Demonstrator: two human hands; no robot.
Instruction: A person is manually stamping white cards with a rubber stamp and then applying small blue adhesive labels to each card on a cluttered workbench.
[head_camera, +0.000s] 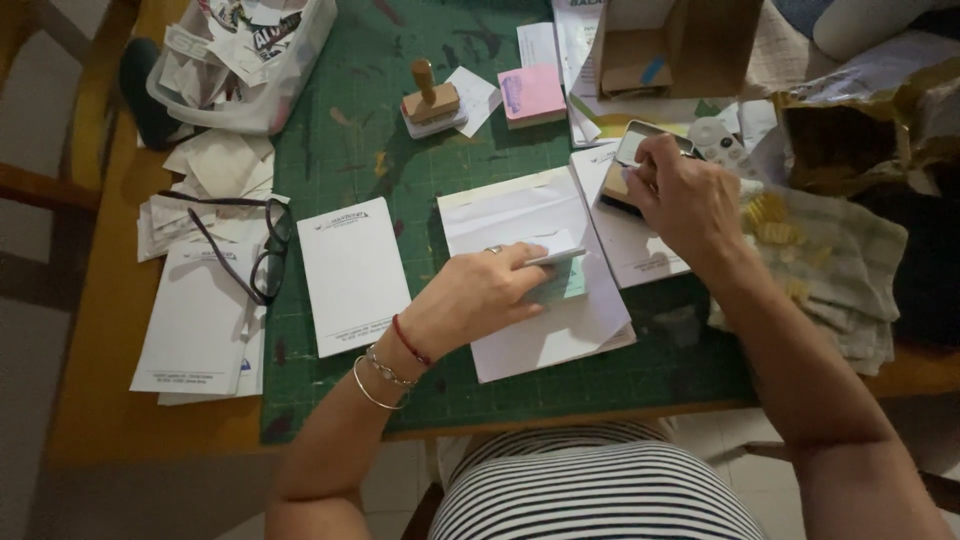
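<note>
Head cam: left hand (480, 295) pinches small green card (562, 280) on white paper; right hand (685, 195) fingers closed round stamp (618, 185).

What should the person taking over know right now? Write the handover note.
Left hand: fingers pinch a small pale green pad on the white sheet stack, mid green cutting mat.
Right hand: presses a stamp block into the ink pad tin.
Nearby: wooden-handled stamp, pink sticky notes, glasses.
Done: no fresh print visible on the sheets.
Left: cannot tell.
</note>
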